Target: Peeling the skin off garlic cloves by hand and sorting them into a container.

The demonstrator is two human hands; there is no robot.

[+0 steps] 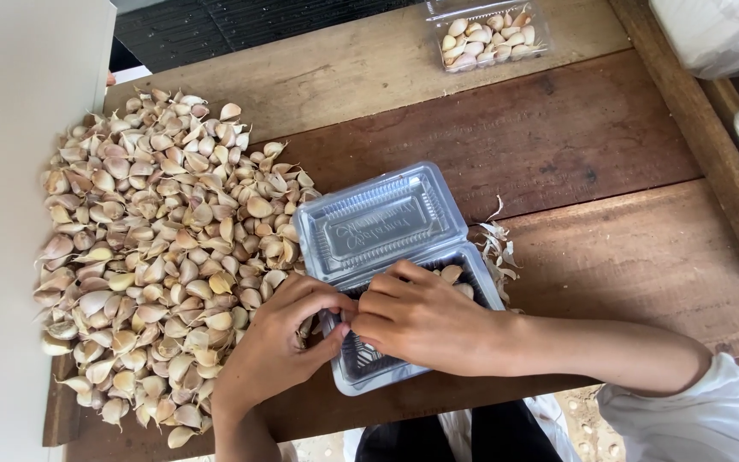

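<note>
- The left hand and the right hand meet over the near corner of an open clear plastic box on the wooden table. Their fingertips are pinched close together around something small; it looks like a garlic clove, but the fingers hide it and I cannot tell for sure.
- Both hands are narrow and curled, thumbs pressed toward forefingers, likely because a small clove needs a fine grip from both sides.
- The box sits just beside the big garlic pile, touching its edge, which keeps the reach from pile to box short.
- Its hinged lid is folded back flat on the table, away from the person, so the tray stays open and the lid stays out of the hands' way.
- Inside the tray only a few cloves show near the far right corner; the rest looks mostly bare, though the hands cover part of it.
- A few loose papery skins lie just to the right of the box.
- At the far edge of the table stands a second clear box, well apart, filled with cloves that look paler, possibly peeled; its lid seems to be down.
- White bags sit at the far right corner.
</note>
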